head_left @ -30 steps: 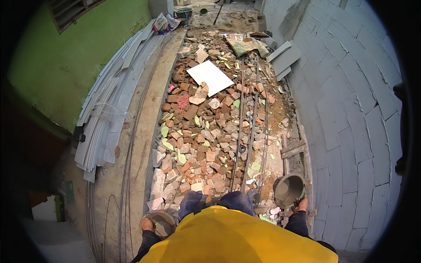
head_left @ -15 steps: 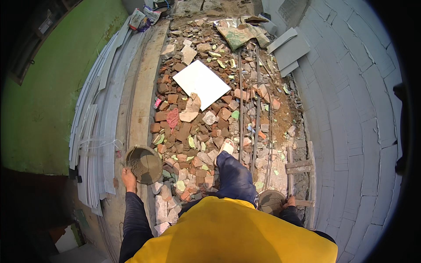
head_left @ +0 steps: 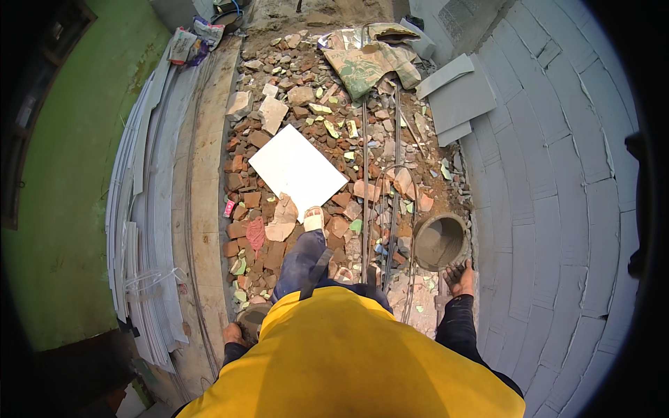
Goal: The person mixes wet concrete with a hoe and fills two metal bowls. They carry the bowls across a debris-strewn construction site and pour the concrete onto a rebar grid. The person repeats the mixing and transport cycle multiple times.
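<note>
Green wall (head_left: 63, 209): we see it at the far left, with a stack of pale sheets (head_left: 143, 230) leaning along its foot.
Left hand (head_left: 233, 333): low beside the yellow shirt (head_left: 348, 362), its fingers closed on the rim of a round pan (head_left: 252, 319); the pan is partly hidden, so we cannot tell what is in it.
Rubble (head_left: 313, 139): broken bricks and tile bits cover the strip ahead; a white tile (head_left: 298, 171) lies flat on top, and our sandalled foot (head_left: 313, 219) steps just below it.
Steel rods (head_left: 364, 188): running lengthwise through the rubble.
Right hand (head_left: 460, 279): gripping the near rim of a second, grey-smeared pan (head_left: 439, 242), held out beside the block wall (head_left: 557, 209).
</note>
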### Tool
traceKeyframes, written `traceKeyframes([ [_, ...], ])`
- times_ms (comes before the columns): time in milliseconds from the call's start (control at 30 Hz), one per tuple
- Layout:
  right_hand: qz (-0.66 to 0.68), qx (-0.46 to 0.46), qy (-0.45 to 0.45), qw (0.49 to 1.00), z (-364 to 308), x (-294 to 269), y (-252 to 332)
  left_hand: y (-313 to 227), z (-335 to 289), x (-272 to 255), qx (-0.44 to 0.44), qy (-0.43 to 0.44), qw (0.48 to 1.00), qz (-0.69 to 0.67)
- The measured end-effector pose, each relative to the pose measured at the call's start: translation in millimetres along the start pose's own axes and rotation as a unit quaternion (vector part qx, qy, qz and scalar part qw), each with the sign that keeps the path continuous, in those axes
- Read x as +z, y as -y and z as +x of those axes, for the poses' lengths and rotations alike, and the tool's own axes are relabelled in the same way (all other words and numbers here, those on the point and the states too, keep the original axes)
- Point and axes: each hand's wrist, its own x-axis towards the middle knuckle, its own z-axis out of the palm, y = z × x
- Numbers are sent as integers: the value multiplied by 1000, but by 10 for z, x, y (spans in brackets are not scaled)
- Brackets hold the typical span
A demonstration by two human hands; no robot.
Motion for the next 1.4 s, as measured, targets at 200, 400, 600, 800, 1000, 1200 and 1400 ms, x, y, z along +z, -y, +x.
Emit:
traceKeyframes([
  [200, -8, 1, -92, 996, 626, 1640, 638, -1243, 1727, -841, -251, -49, 851, -459],
  [400, 22, -11, -160, 987, 913, 3199, 1177, -2940, 3480, -2950, -156, -155, 753, -620],
  [600, 41, 26, -209, 977, 1201, 4457, 1800, -4609, 4566, -5696, 63, -197, 821, -532],
  [800, 22, 87, -247, 965, 1884, 5688, 2270, -5882, 5528, -7086, 107, -201, 798, -558],
  [1000, 40, 45, -144, 988, 2891, 7388, 3156, -6454, 6522, -6916, -19, -206, 781, -589],
  [1200, -28, 67, -63, 995, 3551, 9429, 4808, -6518, 7213, -6182, -56, -115, 992, -22],
  [1400, -86, -3, -33, 996, 4119, 11362, 5791, -7080, 7973, -5982, -136, 1, 991, -9],
])
